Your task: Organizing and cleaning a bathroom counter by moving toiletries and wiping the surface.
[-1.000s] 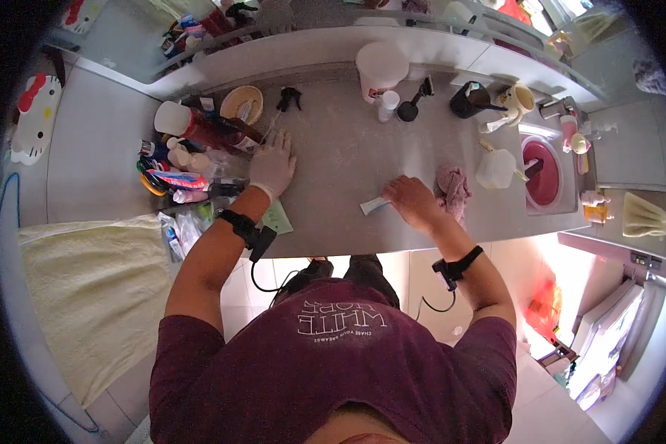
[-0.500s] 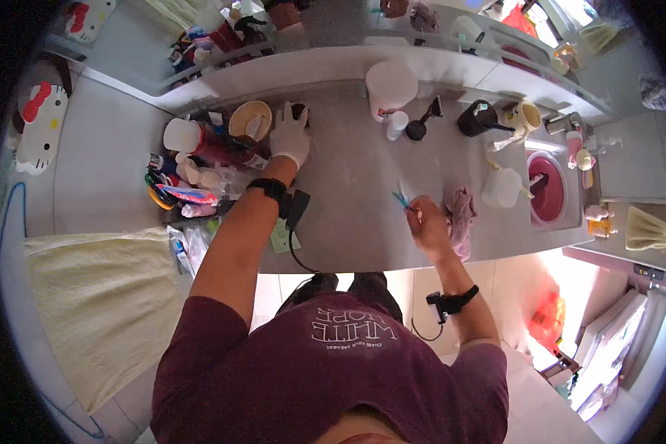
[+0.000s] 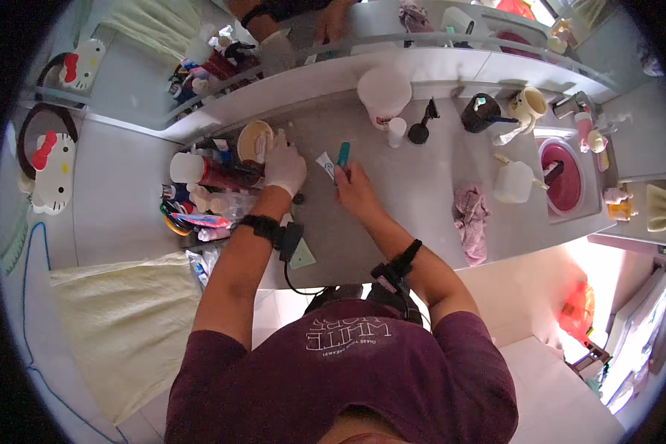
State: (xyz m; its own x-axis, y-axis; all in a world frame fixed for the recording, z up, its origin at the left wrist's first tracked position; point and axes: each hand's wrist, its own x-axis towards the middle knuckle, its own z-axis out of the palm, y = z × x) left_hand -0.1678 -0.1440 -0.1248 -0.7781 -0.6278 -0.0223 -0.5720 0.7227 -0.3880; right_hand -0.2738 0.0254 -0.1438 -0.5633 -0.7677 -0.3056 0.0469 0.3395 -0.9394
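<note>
My left hand (image 3: 285,169), in a white glove, is at the right rim of a tan bowl (image 3: 250,139). Its fingers are bent together; what they hold, if anything, I cannot make out. My right hand (image 3: 357,191) is bare and closed on a narrow teal strip-like thing (image 3: 343,154) that points away from me. A small white tube (image 3: 325,164) with blue marks shows between the hands, close to my right fingertips; whether they touch it I cannot tell. A small dark round thing (image 3: 298,198) lies beside my left wrist.
Bottles and tubes crowd the left side, among them a red jar with a white lid (image 3: 189,169). Farther back stand a white tub (image 3: 385,96), a white bottle (image 3: 397,132) and a black cup (image 3: 479,111). A pink cloth (image 3: 471,222) lies right, before the sink (image 3: 596,196).
My right hand has moved left and away from me with the teal thing. My left hand has shifted down toward the bowl's side, its fingers now drawn together. The white tube has come into view.
</note>
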